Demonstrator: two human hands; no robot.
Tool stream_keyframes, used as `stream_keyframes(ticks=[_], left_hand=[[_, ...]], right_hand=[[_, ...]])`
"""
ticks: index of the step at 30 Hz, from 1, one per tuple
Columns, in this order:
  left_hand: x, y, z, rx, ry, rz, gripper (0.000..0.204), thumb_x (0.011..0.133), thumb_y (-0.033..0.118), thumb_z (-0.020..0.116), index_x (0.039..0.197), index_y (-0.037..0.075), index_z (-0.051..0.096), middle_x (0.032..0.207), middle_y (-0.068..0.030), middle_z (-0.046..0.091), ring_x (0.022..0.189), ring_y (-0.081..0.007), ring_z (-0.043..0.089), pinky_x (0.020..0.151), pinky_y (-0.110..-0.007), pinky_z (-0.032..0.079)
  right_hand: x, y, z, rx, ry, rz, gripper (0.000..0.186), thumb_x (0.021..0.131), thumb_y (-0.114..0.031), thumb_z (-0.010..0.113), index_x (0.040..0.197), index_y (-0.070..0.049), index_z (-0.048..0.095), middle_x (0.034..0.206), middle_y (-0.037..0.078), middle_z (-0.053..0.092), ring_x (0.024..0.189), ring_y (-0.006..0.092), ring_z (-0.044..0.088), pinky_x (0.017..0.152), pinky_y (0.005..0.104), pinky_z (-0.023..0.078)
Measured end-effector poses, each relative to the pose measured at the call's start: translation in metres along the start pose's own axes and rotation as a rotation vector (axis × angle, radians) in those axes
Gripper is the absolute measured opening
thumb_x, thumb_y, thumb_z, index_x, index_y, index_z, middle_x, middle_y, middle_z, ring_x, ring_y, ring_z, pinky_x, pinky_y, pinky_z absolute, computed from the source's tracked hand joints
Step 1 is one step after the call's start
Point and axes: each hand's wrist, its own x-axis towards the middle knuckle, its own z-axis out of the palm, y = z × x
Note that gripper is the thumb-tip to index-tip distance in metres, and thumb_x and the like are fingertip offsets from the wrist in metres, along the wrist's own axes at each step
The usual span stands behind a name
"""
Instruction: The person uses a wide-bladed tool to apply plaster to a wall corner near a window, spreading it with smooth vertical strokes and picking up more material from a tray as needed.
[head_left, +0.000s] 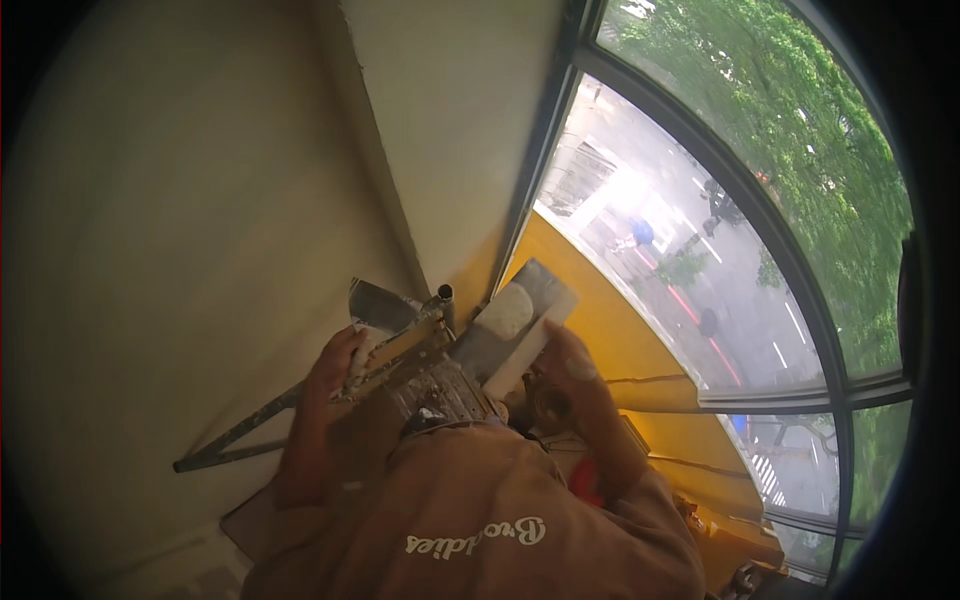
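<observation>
My left hand (338, 362) is closed around the pale handle of a flat-bladed filling tool (380, 306), its grey blade tilted up near the wall corner. On the other side, my right hand (565, 352) grips the edge of a wide flat grey trowel (545, 288). A rounded patch of pale filler (507, 310) lies on that trowel's face. The right hand's fingers are partly hidden behind the trowel. Both tools are apart, in front of my chest.
Below my hands stands a stained metal-framed stand (240, 432) with a worn, splattered top (440, 390). A plain wall (180, 250) rises on the left, meeting a lighter pillar (450, 110). Right of it, a large window (690, 240) overlooks a street, above a yellow panel (560, 270).
</observation>
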Motion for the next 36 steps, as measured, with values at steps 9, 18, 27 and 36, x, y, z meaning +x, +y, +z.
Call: stream_keyframes(ticks=[9,18,27,36], left_hand=[[-0.038,0.063,0.041,0.282,-0.397,-0.079,0.029,0.096,0.011,0.064,0.12,-0.005,0.059,0.107,-0.0144,0.072,0.091,-0.0186,0.072,0.075,-0.027,0.056],[-0.035,0.065,0.046,0.284,-0.328,-0.127,0.023,0.099,0.012,0.061,0.114,-0.005,0.061,0.094,-0.0168,0.073,0.084,-0.0178,0.073,0.063,-0.025,0.052],[-0.029,0.065,0.059,0.133,-0.276,-0.101,0.024,0.098,0.015,0.064,0.113,-0.003,0.062,0.089,-0.0112,0.072,0.07,-0.0132,0.066,0.061,-0.025,0.051],[-0.013,0.056,0.058,0.014,-0.321,-0.014,0.024,0.097,0.013,0.063,0.115,-0.004,0.059,0.084,-0.0078,0.067,0.068,-0.013,0.064,0.059,-0.026,0.049]], right_hand=[[0.036,-0.055,0.061,-0.366,-0.019,-0.078,0.041,0.105,-0.026,0.055,0.139,-0.005,0.049,0.129,0.01,0.062,0.114,0.0243,0.063,0.096,0.0443,0.055],[0.048,-0.013,0.107,-0.433,-0.06,-0.199,0.041,0.105,-0.029,0.054,0.135,-0.002,0.05,0.122,0.009,0.064,0.108,0.0225,0.064,0.09,0.0379,0.053],[0.019,-0.018,0.177,-1.38,-0.068,-0.362,0.033,0.103,-0.025,0.053,0.127,-0.001,0.051,0.09,0.025,0.069,0.087,0.0422,0.068,0.077,0.0451,0.052],[0.013,-0.03,0.182,-1.668,-0.313,-0.474,0.039,0.102,-0.022,0.055,0.134,-0.003,0.047,0.111,0.026,0.064,0.105,0.0444,0.063,0.088,0.0481,0.05]])
